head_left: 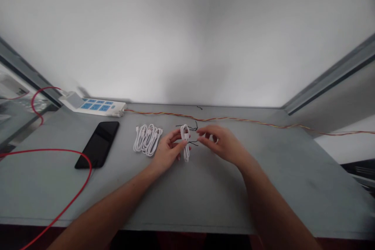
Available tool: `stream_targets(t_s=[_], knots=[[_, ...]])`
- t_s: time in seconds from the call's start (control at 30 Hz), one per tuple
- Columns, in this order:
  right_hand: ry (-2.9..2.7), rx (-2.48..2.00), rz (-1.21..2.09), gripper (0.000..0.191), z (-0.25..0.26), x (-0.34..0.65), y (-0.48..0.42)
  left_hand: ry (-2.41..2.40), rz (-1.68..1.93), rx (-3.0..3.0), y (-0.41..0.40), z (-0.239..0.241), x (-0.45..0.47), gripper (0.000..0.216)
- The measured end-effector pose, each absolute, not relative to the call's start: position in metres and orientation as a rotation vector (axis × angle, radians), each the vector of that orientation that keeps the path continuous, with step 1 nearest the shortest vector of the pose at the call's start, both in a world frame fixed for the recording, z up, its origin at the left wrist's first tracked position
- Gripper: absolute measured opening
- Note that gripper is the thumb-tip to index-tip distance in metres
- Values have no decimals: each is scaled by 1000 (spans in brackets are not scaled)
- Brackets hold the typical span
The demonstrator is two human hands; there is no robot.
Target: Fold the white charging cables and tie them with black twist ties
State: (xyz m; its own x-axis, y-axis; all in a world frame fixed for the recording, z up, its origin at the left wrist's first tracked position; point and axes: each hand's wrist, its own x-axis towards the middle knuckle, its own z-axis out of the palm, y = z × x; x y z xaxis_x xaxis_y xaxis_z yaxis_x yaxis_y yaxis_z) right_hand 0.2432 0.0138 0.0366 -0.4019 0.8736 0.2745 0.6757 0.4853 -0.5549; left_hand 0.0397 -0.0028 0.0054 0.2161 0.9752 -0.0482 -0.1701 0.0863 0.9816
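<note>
My left hand [167,149] is closed around a coiled white USB charging cable [186,152], held upright between thumb and fingers above the table. A thin black twist tie [193,143] sticks out to the right from the middle of the coil. My right hand [219,140] hovers just right of it, thumb and index finger curved with a small gap between their tips, close to the tie's end. More black twist ties [191,127] lie on the table just behind the held coil. Left of my left hand rests a row of several coiled white cables [148,140].
A black phone [98,144] lies on the grey table [211,203] at left, near a looping red cable [83,181]. Behind it, a power strip [101,106] holds a white charger [72,99]. Its twisted red-yellow wire [231,119] runs along the back, before a white wall.
</note>
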Motion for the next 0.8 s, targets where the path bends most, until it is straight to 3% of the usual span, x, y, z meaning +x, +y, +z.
stream_targets(t_s=[0.37,0.67,0.8], knots=[[-2115,-1253,881,24,26,224,15,825,1147,793,0,10,37,46],[-2025,-1378,835,33,16,198,2,1198,1362,1146,2,1,37,50],[-2023,-1437,545,24,17,202,4,1166,1279,1301,-3,3,38,43]])
